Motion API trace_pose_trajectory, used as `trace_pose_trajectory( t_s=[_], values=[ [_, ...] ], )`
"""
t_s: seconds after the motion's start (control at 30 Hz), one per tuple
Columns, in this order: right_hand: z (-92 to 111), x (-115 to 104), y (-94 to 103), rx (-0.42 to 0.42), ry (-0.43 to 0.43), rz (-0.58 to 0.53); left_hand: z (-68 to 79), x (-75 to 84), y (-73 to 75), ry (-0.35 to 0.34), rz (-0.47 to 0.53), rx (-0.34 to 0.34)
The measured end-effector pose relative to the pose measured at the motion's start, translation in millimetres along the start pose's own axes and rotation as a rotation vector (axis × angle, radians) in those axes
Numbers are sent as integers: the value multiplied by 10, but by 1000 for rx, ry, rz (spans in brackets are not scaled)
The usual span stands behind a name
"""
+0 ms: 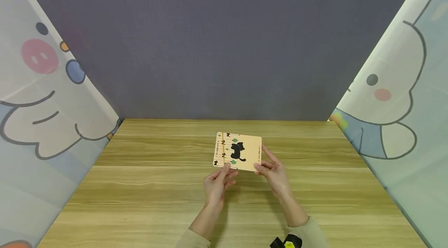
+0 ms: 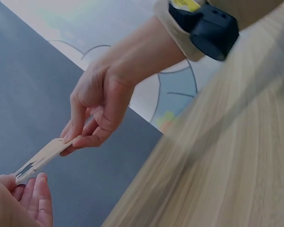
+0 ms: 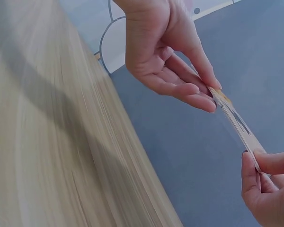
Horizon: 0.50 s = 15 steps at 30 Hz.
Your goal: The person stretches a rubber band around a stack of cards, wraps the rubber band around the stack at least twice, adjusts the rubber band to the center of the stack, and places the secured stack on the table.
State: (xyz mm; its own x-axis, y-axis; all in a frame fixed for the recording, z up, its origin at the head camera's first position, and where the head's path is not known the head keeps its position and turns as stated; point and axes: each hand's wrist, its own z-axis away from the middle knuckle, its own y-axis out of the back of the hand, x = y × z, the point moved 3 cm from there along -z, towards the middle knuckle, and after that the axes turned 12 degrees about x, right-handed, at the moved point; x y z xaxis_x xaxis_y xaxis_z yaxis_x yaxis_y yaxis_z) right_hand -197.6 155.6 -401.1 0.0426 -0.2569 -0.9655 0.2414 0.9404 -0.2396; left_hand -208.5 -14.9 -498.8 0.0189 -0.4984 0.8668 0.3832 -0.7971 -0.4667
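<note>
A thin, cream-coloured booklet is held up above the table, its cover printed with a black cat, stripes and small green leaves. A yellow elastic band runs over its left part. My left hand pinches the near edge, thumb on top and fingers underneath. At the right end, my right hand grips the near corner between thumb and fingers, with one finger reaching along the side edge. Both wrist views show the booklet almost edge-on, tilted between the two hands. Its underside is hidden.
Below the hands lies a wood-grain table. A dark grey panel stands along its back edge, and cartoon-printed curtains hang at both sides. A black wrist device sits by the right sleeve.
</note>
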Motion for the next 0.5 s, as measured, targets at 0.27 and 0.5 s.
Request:
trace_pose_trajectory(
  t_s=[0.27, 0.5],
  values=[
    [-16, -19, 7, 4, -16, 8, -134, -46, 158, -15, -213, -70],
    [-8, -30, -5, 10, -37, 8, -7, 363, 165, -234, -311, -244]
  ],
)
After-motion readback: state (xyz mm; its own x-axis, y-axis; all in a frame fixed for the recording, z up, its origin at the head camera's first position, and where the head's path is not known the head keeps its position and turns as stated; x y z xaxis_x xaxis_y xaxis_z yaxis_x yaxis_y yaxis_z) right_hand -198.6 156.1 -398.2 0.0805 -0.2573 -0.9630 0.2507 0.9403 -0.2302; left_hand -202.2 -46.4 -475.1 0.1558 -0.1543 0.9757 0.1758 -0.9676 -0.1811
